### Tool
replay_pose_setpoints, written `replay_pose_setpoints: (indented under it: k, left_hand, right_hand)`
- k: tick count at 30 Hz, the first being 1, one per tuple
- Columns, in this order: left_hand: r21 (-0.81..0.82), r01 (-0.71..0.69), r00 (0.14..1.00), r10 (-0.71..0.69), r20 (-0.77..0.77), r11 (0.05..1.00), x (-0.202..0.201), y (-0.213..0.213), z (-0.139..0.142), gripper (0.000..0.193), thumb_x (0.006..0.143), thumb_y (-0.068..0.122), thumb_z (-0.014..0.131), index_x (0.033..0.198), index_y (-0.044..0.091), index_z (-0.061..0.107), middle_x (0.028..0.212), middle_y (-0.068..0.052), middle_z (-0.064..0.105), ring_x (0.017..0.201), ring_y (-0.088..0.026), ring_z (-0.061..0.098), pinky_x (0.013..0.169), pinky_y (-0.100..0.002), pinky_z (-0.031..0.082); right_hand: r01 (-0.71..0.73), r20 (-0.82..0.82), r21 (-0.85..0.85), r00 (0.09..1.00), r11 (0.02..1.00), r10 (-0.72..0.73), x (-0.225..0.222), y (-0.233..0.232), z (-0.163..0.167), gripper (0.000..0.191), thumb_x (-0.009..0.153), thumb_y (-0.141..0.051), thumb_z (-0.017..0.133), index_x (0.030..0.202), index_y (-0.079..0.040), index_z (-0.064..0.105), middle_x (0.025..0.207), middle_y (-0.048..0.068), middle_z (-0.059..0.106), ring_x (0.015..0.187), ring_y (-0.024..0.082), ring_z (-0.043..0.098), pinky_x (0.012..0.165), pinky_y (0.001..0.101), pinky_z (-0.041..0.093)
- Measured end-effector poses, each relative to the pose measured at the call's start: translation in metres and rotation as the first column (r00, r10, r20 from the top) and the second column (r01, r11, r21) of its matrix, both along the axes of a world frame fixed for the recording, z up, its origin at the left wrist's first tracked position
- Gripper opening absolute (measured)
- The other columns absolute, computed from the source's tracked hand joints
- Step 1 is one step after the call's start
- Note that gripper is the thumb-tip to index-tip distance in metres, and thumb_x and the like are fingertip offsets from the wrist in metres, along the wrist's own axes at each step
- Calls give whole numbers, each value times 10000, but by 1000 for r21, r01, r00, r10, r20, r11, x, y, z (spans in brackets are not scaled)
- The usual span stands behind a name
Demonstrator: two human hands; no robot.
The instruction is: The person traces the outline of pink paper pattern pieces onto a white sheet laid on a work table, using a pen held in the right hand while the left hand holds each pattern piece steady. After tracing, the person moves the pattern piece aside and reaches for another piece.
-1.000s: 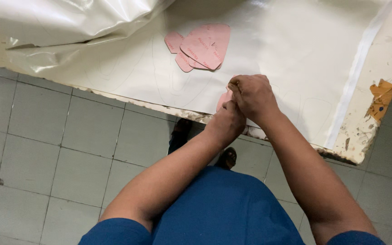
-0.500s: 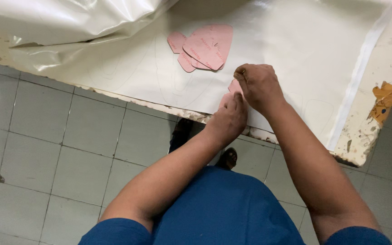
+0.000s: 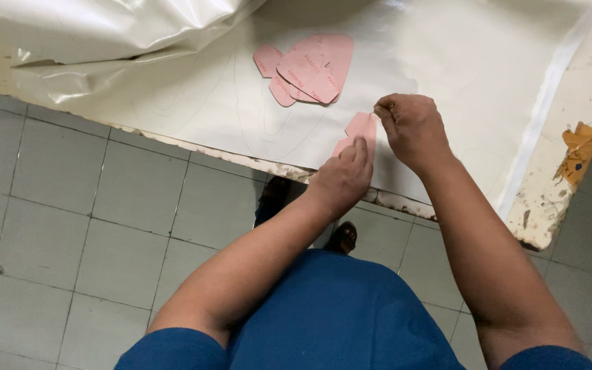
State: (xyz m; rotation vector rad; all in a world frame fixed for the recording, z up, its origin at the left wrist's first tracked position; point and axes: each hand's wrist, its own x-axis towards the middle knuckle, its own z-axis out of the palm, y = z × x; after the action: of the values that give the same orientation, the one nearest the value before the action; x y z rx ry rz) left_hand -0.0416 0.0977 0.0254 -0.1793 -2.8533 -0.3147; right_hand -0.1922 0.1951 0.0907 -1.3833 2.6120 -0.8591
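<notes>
A small pink template piece (image 3: 362,128) lies on the cream sheet (image 3: 207,103) near the table's front edge. My left hand (image 3: 342,177) presses its fingertips on the piece's lower end. My right hand (image 3: 412,130) is closed beside the piece's upper right edge, fingers pinched as if around a thin tool that I cannot make out. A loose pile of larger pink template pieces (image 3: 310,68) rests on the sheet farther back.
Crumpled cream material (image 3: 97,31) is bunched at the back left. The table's worn, chipped edge (image 3: 549,205) runs along the right and front. Grey floor tiles (image 3: 104,226) lie below, and dark shoes (image 3: 342,236) show under the table edge.
Both hands have shifted slightly right and farther onto the sheet. The small pink piece, mostly covered before, now shows between the hands.
</notes>
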Motion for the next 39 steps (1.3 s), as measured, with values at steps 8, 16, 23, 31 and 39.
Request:
replay_pose_setpoints:
  k: [8, 16, 23, 31, 39]
  left_hand:
    - [159, 51, 998, -57, 35, 986, -1, -16, 10, 133, 796, 89, 635, 894, 11, 680, 1271, -235, 602, 974, -325, 620, 718, -380, 585]
    - [380, -16, 992, -33, 122, 925, -2, -34, 17, 25, 797, 53, 632, 811, 47, 652, 1079, -117, 594, 1024, -321, 611, 776, -408, 564]
    - [424, -134, 891, -79, 447, 896, -23, -40, 24, 248, 884, 244, 560, 827, 78, 736, 1088, -148, 639, 1015, -336, 623, 901, -452, 529]
    - [491, -139, 855, -146, 498, 860, -42, -49, 9, 370, 969, 275, 448, 907, 45, 731, 1141, -227, 647, 1016, -408, 629, 902, -491, 512]
    - [408, -6, 846, -213, 490, 913, -46, -54, 4, 316, 971, 265, 458, 1009, 59, 695, 1124, -235, 656, 1041, -403, 637, 869, -502, 526]
  right_hand:
    - [82, -15, 74, 997, 994, -81, 33, 35, -2, 124, 1003, -156, 701, 1016, -41, 745, 914, 174, 692, 893, 380, 642, 784, 467, 514]
    - [25, 74, 11, 997, 1000, -25, 82, 74, -14, 116, 1034, -152, 654, 1029, -53, 713, 842, 119, 677, 895, 336, 643, 1052, 493, 508]
    - [33, 133, -23, 991, 999, -30, 99, 75, -21, 80, 1008, -113, 662, 1059, -53, 674, 897, 98, 726, 894, 284, 694, 1151, 524, 463]
    - [-51, 163, -134, 984, 990, 73, 110, 43, -21, 105, 959, -14, 671, 1061, -36, 660, 958, 130, 679, 974, 339, 658, 1013, 457, 505]
    - [-89, 77, -153, 992, 984, 102, 113, 24, -24, 111, 938, -15, 677, 1048, -22, 664, 979, 153, 659, 1007, 358, 641, 1025, 467, 491]
